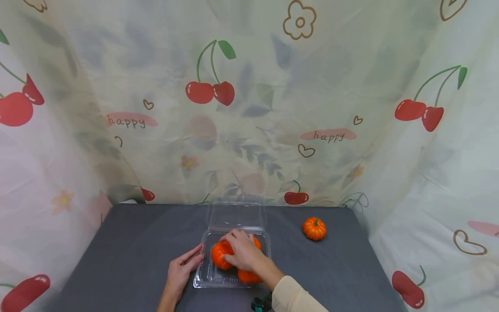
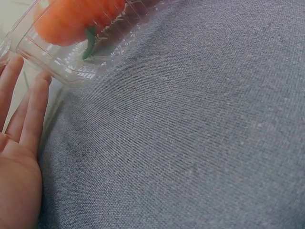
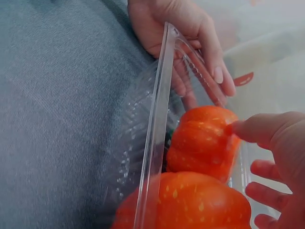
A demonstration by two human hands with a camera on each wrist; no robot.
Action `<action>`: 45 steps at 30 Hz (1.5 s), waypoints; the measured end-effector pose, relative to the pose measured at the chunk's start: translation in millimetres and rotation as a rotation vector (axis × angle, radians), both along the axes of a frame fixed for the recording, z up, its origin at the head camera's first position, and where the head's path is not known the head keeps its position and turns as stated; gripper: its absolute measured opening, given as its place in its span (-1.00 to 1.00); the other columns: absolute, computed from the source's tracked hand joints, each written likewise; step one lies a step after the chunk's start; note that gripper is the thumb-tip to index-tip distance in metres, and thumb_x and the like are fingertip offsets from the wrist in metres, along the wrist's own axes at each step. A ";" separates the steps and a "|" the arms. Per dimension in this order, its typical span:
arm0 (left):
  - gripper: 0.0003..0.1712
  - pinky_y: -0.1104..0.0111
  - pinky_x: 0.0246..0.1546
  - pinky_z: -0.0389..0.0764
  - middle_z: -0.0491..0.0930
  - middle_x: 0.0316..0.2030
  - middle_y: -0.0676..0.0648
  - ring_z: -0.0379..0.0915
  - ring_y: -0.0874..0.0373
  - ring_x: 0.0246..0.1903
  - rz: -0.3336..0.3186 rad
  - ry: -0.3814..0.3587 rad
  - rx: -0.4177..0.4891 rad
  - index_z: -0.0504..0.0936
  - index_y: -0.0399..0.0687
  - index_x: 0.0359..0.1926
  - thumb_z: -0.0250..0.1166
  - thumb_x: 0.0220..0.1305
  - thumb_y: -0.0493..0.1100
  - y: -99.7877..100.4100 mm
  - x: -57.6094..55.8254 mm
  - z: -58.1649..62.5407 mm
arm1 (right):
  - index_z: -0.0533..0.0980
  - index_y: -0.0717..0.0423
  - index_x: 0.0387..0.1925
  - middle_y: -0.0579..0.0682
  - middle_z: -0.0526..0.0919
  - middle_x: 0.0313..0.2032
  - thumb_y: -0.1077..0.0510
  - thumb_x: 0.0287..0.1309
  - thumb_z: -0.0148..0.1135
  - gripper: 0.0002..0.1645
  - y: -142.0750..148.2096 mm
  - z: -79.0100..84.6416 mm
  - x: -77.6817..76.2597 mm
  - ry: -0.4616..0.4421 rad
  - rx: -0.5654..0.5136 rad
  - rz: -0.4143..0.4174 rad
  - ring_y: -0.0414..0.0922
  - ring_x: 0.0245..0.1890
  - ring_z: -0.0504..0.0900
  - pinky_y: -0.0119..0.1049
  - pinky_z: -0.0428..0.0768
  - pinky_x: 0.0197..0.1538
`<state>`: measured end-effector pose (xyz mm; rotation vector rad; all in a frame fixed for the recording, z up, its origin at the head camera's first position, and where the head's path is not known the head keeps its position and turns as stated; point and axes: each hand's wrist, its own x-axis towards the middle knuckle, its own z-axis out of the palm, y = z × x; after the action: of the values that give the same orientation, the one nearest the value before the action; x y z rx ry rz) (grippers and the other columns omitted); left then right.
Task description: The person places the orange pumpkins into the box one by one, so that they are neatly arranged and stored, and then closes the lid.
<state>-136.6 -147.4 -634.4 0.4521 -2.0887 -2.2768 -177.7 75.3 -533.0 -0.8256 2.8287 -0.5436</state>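
Two hands are working around one clear box (image 1: 224, 286), which is sitting in the lower middle of the head view with its one lid (image 1: 235, 216) standing open toward the top of the frame. The left hand (image 1: 180, 271) is lying at the box's left edge, its fingers extended and touching the rim, gripping nothing. The right hand (image 1: 243, 251) is reaching into the box from the lower right, its fingertips meeting the box's left pumpkin (image 1: 219, 255); whether they are grasping it or only resting on it, I cannot tell.

Inside the box, orange is showing in three spots around that hand: left, upper right and lower right. The right wrist view is showing two pumpkins side by side; the hand is hiding whether there are three. One more pumpkin (image 1: 314, 229), its green stem pointing up, is sitting alone on the right part of the grey table (image 1: 136, 251).

One dark device (image 1: 256, 304) is showing at the bottom edge. Behind everything, a curtain (image 1: 253, 138) is hanging, carrying two "happy" labels.
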 end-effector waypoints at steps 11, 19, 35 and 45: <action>-0.38 0.51 -0.17 0.73 0.74 0.07 -0.01 0.71 0.44 -0.14 0.011 -0.025 -0.020 0.67 -0.14 0.20 0.57 0.11 -0.07 -0.9 0.1 -1.5 | 0.44 -0.18 0.33 -0.11 0.51 0.24 -0.24 0.38 0.21 -0.41 8.6 0.0 1.8 0.120 0.067 0.014 0.01 0.26 0.45 0.15 0.39 0.38; -0.36 0.51 -0.16 0.73 0.73 0.09 0.00 0.71 0.44 -0.14 0.002 -0.040 -0.014 0.67 -0.12 0.22 0.57 0.11 -0.05 -0.8 -0.1 -0.6 | 0.28 -0.28 0.49 -0.08 0.28 0.52 -0.42 0.37 0.07 -0.22 16.9 -2.5 0.7 0.117 0.085 -0.019 0.09 0.52 0.24 0.31 0.21 0.51; -0.43 0.49 -0.18 0.74 0.76 0.03 -0.01 0.73 0.42 -0.17 0.001 -0.029 -0.005 0.67 -0.15 0.20 0.54 0.16 -0.12 2.0 -3.6 1.0 | 0.02 -0.35 0.61 -0.02 -0.04 0.65 -0.57 0.36 -0.16 -0.07 38.5 -10.0 -11.3 0.166 0.172 -0.087 0.22 0.63 -0.04 0.48 -0.01 0.52; -0.37 0.51 -0.16 0.73 0.73 0.08 0.01 0.71 0.45 -0.15 -0.011 -0.046 -0.002 0.65 -0.12 0.24 0.54 0.15 -0.06 0.5 -2.5 1.3 | 0.07 -0.33 0.60 0.01 -0.04 0.65 -0.59 0.32 -0.12 -0.04 50.4 -18.0 -15.7 0.181 0.167 -0.123 0.24 0.63 -0.07 0.51 -0.10 0.51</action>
<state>-139.2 -146.9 -633.1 0.4981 -2.1193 -2.2920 -193.4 125.7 -551.0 -0.7068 3.0538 -0.2536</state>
